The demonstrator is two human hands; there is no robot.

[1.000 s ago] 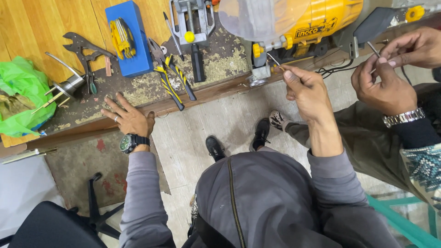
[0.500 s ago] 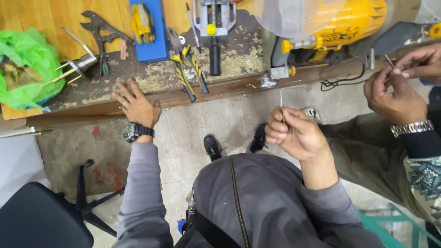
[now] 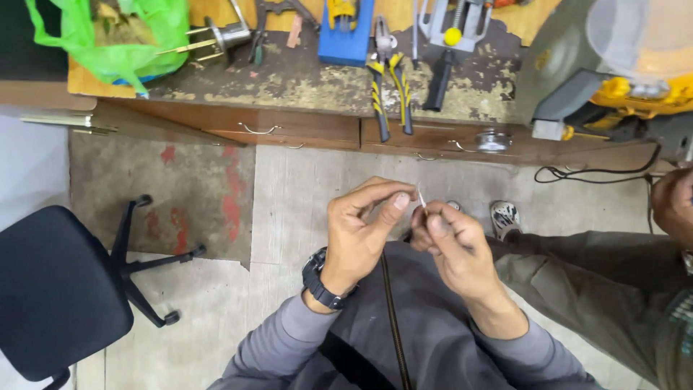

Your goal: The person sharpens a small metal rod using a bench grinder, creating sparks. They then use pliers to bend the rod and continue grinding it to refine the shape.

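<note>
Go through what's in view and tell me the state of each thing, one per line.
Left hand: fingers pinched toward the thin metal pin.
Right hand: holding the thin metal pin.
Thin metal pin: upright between both hands' fingertips.
Pliers: lying on the workbench, handles overhanging its edge.
Green plastic bag: crumpled on the workbench.
Drawers: shut.
Office chair: unoccupied.

The thin pin between my fingers is too small to tell what it is; most of it's hidden behind my right hand. My left hand covers its own palm side. The green bag and blue box are cut off at the top edge. The yellow machine is blurred, cut off top & right. The other person's hand runs off the right edge. The black chair is cut off at the left.
</note>
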